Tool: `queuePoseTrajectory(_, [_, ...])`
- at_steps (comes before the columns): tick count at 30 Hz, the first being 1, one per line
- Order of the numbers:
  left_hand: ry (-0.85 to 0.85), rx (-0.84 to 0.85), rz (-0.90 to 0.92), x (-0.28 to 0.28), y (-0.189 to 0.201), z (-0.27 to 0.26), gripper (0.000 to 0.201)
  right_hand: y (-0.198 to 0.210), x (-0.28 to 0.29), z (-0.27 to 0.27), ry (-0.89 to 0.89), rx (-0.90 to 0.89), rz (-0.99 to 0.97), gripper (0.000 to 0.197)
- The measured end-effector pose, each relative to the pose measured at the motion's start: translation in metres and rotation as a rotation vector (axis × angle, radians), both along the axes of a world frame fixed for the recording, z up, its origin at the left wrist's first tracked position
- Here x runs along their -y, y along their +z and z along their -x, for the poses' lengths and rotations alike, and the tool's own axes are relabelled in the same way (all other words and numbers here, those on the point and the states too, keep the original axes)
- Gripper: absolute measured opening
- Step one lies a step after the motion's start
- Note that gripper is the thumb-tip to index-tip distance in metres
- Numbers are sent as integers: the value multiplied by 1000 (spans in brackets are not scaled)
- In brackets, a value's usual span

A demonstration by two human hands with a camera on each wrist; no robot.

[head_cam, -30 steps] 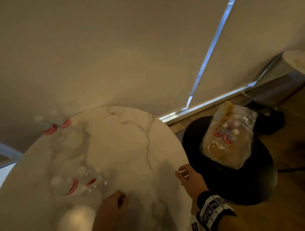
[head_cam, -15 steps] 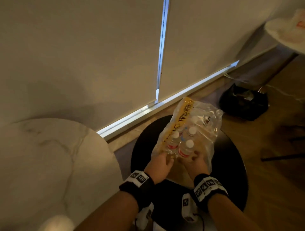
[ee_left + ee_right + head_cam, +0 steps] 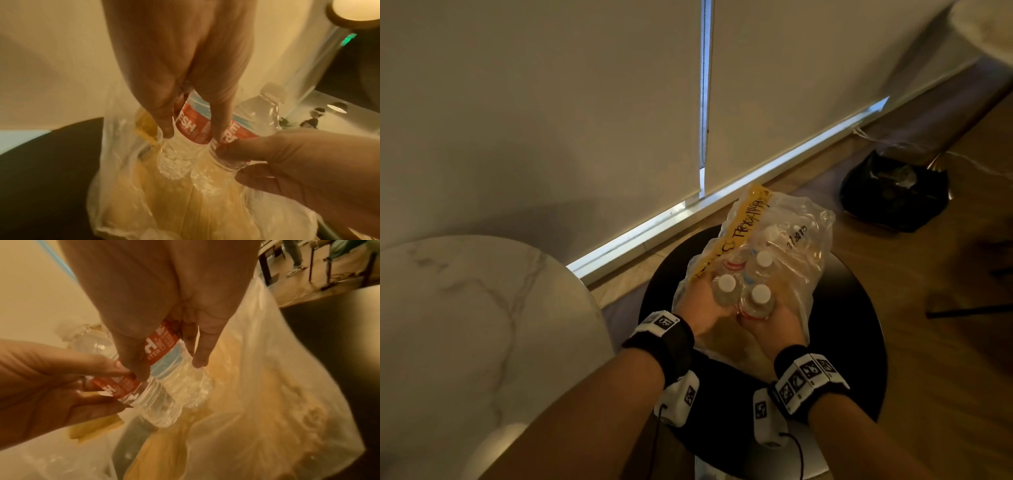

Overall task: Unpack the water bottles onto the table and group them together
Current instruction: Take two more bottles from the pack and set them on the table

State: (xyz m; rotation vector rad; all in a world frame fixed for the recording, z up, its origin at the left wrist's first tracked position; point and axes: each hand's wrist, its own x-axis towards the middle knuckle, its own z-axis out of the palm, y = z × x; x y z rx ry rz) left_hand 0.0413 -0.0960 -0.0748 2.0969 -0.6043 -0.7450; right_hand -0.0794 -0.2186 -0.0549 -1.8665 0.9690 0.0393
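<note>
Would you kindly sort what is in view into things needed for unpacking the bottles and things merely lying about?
Needed:
- left-hand bottle
- right-hand bottle
- plastic pack
- marble table
- left hand
- right hand

Lying about:
- black stool
- black bag

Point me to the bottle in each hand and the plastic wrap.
left-hand bottle (image 3: 726, 283): head view, on its white cap.
right-hand bottle (image 3: 760, 293): head view, on its white cap.
plastic wrap (image 3: 803, 240): head view, on its clear crumpled top.
</note>
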Motion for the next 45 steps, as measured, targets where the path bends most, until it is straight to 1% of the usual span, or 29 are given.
queuePoseTrajectory(1, [-21, 2, -21, -7, 8, 2, 88, 9, -4, 3, 27, -2, 19, 60])
queuePoseTrajectory(3, [-44, -50, -16, -24, 34, 9, 87, 29, -15, 11, 92, 36, 37, 66])
queuePoseTrajectory(6, [-56, -101, 42, -68, 74, 26, 76, 64, -44, 24, 203, 71, 79, 74])
queuePoseTrajectory(8, [-32, -83, 127, -108, 101, 44, 70, 85, -73, 35, 234, 59, 97, 70])
queuePoseTrajectory(11, [76, -74, 188, -185, 123, 76, 62, 106, -134, 53, 342, 69, 111, 56])
queuePoseTrajectory(13, [166, -71, 187, -245, 128, 99, 61, 111, -187, 66, 428, 52, 100, 53])
queuePoseTrajectory(17, [338, -71, 180, -374, 128, 144, 53, 112, -307, 81, 572, 9, 52, 54])
queuePoseTrajectory(19, [427, -65, 154, -439, 126, 162, 49, 108, -370, 81, 654, 2, 21, 54])
queuePoseTrajectory(22, [584, -51, 122, -523, 122, 176, 47, 96, -454, 70, 727, -5, -19, 50])
queuePoseTrajectory(25, [734, -17, 91, -588, 113, 180, 49, 85, -524, 52, 754, -13, -64, 50])
queuePoseTrajectory(28, [831, 11, 80, -632, 100, 175, 55, 74, -576, 35, 740, -22, -95, 55])
queuePoseTrajectory(32, [951, 23, 119, -654, 91, 156, 56, 62, -611, 18, 698, -11, -81, 60])
queuePoseTrajectory(36, [933, 25, 106, -660, 89, 146, 59, 60, -619, 8, 704, -18, -53, 64])
queuePoseTrajectory(39, [936, -3, 51, -661, 92, 149, 64, 62, -613, 9, 762, -64, -36, 76])
queuePoseTrajectory(41, [930, -79, -58, -662, 92, 154, 67, 64, -602, 13, 818, -125, -15, 84])
queuePoseTrajectory(42, [913, -125, -147, -663, 90, 158, 69, 64, -594, 17, 838, -163, 0, 82])
queuePoseTrajectory(44, [827, -208, -374, -664, 83, 170, 67, 65, -570, 27, 858, -210, 37, 66])
queuePoseTrajectory(45, [784, -230, -457, -663, 80, 178, 59, 66, -554, 34, 849, -214, 46, 57])
